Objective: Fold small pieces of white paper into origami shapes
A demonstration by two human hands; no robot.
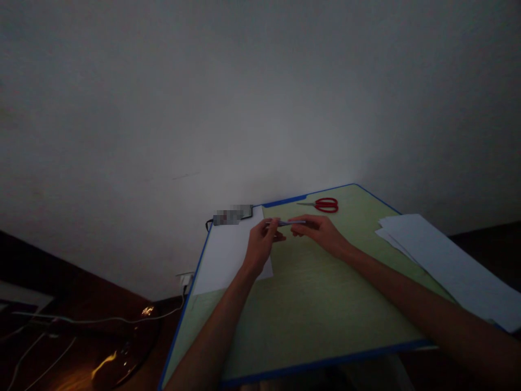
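Observation:
Above the middle of the table, both hands meet at a thin pale strip that looks like folded paper seen edge-on. My left hand pinches its left end between thumb and fingers. At the other end, my right hand is closed with fingertips and thumb on the strip. A white sheet of paper lies flat under and to the left of my left hand. Beyond my right hand rest scissors with red handles, their blades pointing left.
The green table has a blue rim and stands against a grey wall. Several white sheets lie along its right edge and overhang it. A blurred-out dark-edged object sits at the back left corner. White cables run at the lower left.

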